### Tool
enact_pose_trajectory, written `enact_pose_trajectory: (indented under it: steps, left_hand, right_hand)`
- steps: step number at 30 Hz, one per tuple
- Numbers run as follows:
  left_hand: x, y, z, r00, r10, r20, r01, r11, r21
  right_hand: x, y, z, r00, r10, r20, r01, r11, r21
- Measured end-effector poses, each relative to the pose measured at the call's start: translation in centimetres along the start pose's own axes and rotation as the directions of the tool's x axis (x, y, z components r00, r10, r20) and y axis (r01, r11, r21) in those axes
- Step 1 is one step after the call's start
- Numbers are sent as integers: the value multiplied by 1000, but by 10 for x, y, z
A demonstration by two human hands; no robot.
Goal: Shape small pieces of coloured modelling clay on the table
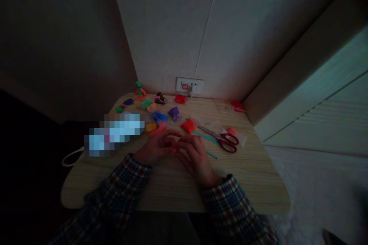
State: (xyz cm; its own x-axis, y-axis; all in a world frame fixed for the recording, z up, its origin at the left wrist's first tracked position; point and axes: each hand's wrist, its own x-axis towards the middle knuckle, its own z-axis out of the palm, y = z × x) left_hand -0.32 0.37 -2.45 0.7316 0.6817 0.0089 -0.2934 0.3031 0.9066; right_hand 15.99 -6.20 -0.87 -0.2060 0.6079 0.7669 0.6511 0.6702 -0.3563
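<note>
Over the middle of the small wooden table, my left hand and my right hand meet with fingertips pinched together. A tiny reddish spot shows between them, but the dim light hides what it is. Just beyond my fingers lie a pink lump of modelling clay and an orange-red clay packet. Scissors with dark red handles rest to the right of my right hand, over a flat blue strip. A thin blue stick lies beside my right fingers.
Along the back of the table stand a green and orange clay figure and a brown clay piece. Blue clay, purple clay and red packets lie around. A bright blurred-out device sits left. A wall socket is behind.
</note>
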Motion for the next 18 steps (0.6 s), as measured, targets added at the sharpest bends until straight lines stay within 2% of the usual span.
enact_pose_trajectory:
  steps: [4,8,18]
  left_hand:
    - [1,0,-1,1000,-10,6,10,1000,-5]
    - [3,0,1,1000,-25,-6,24,999,-40]
    - [0,1,3,1000,27,7,-26,997,-77]
  right_hand:
    - [1,0,-1,999,-34,-10,34,999,-9]
    - [2,0,-1,1000,-13,-23,13,1000,-10]
    - [1,0,-2,1000,21,-21,-20,1000,15]
